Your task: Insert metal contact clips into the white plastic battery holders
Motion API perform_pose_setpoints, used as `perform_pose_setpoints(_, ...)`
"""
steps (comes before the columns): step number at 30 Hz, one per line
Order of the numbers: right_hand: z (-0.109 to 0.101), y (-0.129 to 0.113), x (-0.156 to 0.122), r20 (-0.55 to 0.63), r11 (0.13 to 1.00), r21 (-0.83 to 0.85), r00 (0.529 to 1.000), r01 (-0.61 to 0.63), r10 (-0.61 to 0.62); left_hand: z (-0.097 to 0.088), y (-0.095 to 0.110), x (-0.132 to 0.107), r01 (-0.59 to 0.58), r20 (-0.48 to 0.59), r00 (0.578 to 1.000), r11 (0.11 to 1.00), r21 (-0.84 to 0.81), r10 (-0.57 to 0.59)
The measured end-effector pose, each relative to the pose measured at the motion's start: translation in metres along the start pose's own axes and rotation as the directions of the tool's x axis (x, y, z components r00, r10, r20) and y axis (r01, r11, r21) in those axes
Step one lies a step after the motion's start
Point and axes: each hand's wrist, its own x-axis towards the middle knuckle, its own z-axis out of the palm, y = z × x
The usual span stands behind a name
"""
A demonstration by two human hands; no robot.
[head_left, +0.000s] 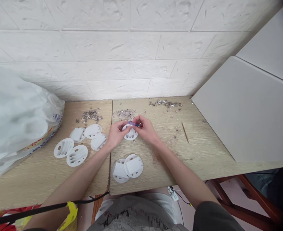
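Observation:
Both my hands meet over the middle of the wooden table. My left hand grips a round white plastic battery holder by its left rim. My right hand pinches a small blue-purple tool above that disc, its tip at the disc's top. Two more white discs lie overlapping just in front of my hands. Several others lie grouped to the left.
Heaps of small metal bits lie along the back. A thin wooden stick lies to the right. A big plastic bag fills the left. A white board leans at the right.

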Motion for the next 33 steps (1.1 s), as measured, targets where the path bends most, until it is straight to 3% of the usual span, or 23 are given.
perform_pose_setpoints(5, -0.001, 0.000, -0.001, 0.017, 0.990, -0.120, 0.997, 0.081, -0.079, -0.002, -0.001, 0.001, 0.020, -0.014, 1.000, 1.000, 0.011, -0.020)
perform_pose_setpoints(8, -0.004, -0.002, 0.000, -0.014, 0.982, -0.166, 0.995, 0.092, -0.096, -0.003, 0.002, 0.001, 0.065, -0.001, 0.998, 0.992, -0.109, -0.065)
perform_pose_setpoints(12, -0.010, -0.001, 0.003, -0.152, 0.997, -0.073, 0.988, 0.012, -0.023, -0.005, 0.009, 0.001, 0.192, 0.171, 0.976, 0.899, -0.394, -0.133)
perform_pose_setpoints(15, -0.014, 0.003, 0.004, -0.188, 0.998, 0.037, 0.981, -0.046, 0.052, -0.005, 0.011, 0.001, 0.237, 0.260, 0.957, 0.854, -0.463, -0.125)
perform_pose_setpoints(21, -0.011, -0.001, 0.003, -0.151, 0.993, 0.109, 0.986, -0.050, 0.066, -0.006, 0.012, 0.002, 0.255, 0.225, 0.962, 0.810, -0.528, -0.157)
perform_pose_setpoints(27, -0.010, 0.002, 0.005, -0.149, 0.961, 0.265, 0.981, -0.083, 0.125, -0.007, 0.013, 0.001, 0.265, 0.304, 0.947, 0.792, -0.550, -0.106)
perform_pose_setpoints(33, -0.013, 0.002, 0.003, -0.175, 0.997, 0.068, 0.984, -0.023, 0.035, -0.005, 0.015, 0.002, 0.280, 0.247, 0.957, 0.712, -0.644, -0.153)
